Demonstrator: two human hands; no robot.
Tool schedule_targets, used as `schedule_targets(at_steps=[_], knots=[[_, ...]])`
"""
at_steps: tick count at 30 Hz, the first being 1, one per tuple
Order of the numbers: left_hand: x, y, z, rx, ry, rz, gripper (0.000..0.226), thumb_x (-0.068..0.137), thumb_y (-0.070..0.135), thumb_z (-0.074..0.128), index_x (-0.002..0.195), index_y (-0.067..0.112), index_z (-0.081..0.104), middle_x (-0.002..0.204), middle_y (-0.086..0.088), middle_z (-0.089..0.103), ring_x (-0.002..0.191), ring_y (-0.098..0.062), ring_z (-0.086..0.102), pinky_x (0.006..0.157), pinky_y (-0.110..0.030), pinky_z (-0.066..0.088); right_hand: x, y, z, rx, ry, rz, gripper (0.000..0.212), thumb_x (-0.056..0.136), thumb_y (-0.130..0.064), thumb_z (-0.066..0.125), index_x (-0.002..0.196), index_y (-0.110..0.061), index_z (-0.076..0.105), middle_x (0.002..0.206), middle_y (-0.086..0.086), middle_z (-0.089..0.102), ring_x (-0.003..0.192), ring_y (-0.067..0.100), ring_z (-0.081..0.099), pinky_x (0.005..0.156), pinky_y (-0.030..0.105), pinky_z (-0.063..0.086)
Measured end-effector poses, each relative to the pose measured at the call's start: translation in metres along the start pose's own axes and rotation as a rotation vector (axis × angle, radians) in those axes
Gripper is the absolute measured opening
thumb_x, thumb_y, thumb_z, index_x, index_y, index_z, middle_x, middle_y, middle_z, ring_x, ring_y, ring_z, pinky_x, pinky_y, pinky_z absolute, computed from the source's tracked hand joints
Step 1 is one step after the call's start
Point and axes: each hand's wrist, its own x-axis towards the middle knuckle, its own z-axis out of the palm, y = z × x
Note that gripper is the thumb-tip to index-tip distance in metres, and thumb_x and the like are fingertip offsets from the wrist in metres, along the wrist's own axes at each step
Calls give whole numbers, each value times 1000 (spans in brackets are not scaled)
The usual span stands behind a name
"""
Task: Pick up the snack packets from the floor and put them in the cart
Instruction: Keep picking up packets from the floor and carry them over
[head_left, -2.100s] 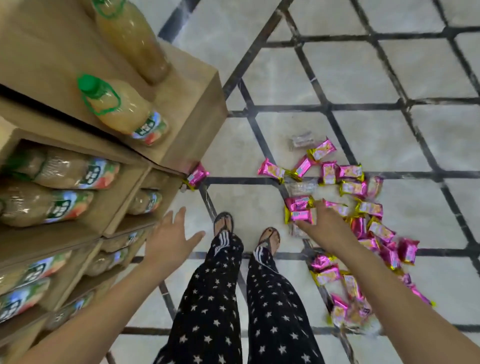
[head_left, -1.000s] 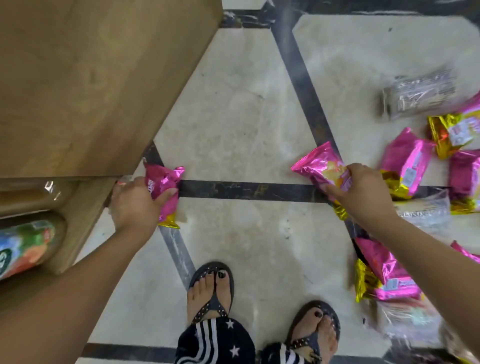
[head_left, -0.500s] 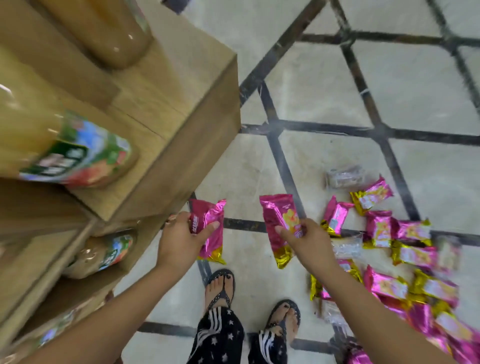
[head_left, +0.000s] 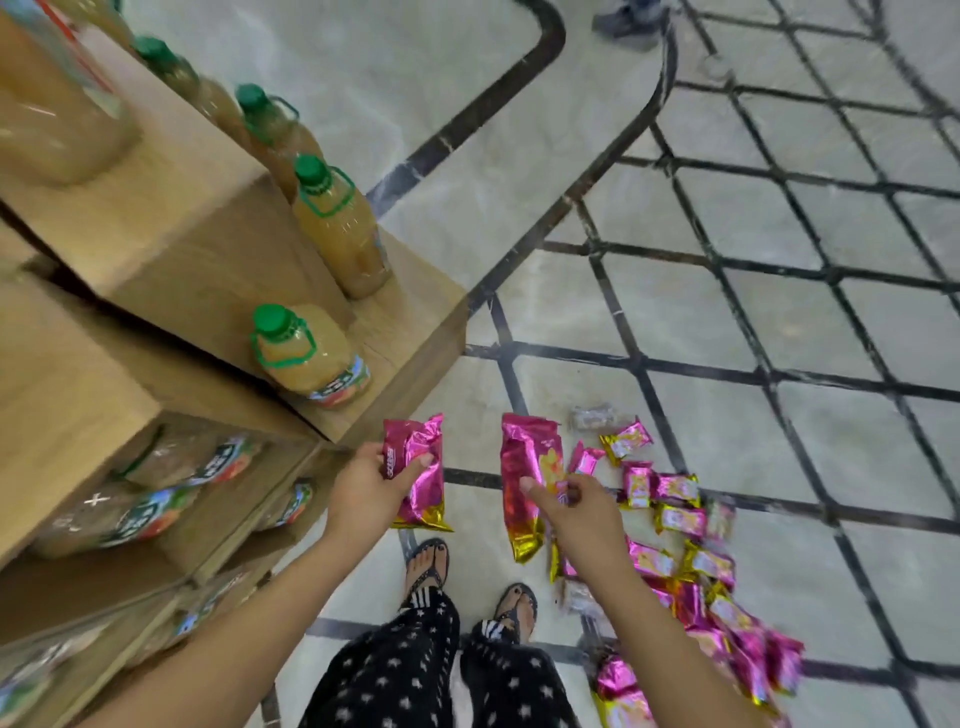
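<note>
My left hand (head_left: 366, 491) grips a pink and gold snack packet (head_left: 420, 470), held upright in front of me beside the shelf corner. My right hand (head_left: 574, 512) pinches a second pink packet (head_left: 524, 467), which hangs lengthwise, gold end down. Both packets are well above the floor. Several more pink packets (head_left: 685, 551) lie scattered on the floor to the right of my feet, with a clear-wrapped packet (head_left: 595, 417) at the far edge of the pile. No cart is in view.
A wooden stepped shelf (head_left: 218, 260) with green-capped juice bottles (head_left: 337, 228) fills the left side, its corner close to my left hand. My sandalled feet (head_left: 431, 564) stand on pale tiles with dark lines. Open floor extends ahead and to the right.
I have risen from a crouch at floor level. Both hands, each holding a packet taken from the floor, came up and the floor pile now looks farther below.
</note>
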Motion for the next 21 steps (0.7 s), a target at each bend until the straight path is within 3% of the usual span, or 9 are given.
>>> schedule_targets(at_steps=[3,7,10,14,18,21], knots=[[-49,12,-22,-42,45,29,37,82,48,72,96,18,58,70,9,62,63,-5,57,51,-21,35,-43,-10,-18,135,56,-25,42,79,-47,72,79,-11,51,64,-3,51,55,10,49,54,23,37],[-116,20,-37,-159,76,43,42,78,52,73,102,20,62,76,7,71,63,0,66,57,-24,50,-88,-12,-43,203,41,-61,38,84,-45,70,72,-16,47,67,-4,46,58,10,47,53,19,37],[-159,17,-43,-230,142,41,49,72,63,71,103,26,62,80,9,73,71,-3,68,66,-33,57,-109,-10,-57,213,6,-105,38,85,-44,68,67,-21,43,66,-6,43,61,10,44,56,25,33],[-212,5,-44,-303,301,14,48,73,63,69,104,27,63,84,9,72,72,-2,67,56,-18,46,-132,-5,-67,170,-104,-177,39,84,-47,68,78,-10,58,73,0,56,69,11,53,60,26,38],[-264,-16,-38,-393,452,-79,46,76,59,70,104,23,63,82,8,69,71,-8,63,56,-23,41,-152,2,-67,97,-216,-229,42,83,-49,69,92,-9,63,86,1,63,78,9,57,64,25,42],[-305,-39,-35,-460,581,-156,44,76,58,71,104,26,61,87,9,70,79,-8,66,62,-26,45,-169,8,-52,20,-314,-263,39,83,-48,70,80,-11,59,78,2,58,71,12,54,63,28,42]])
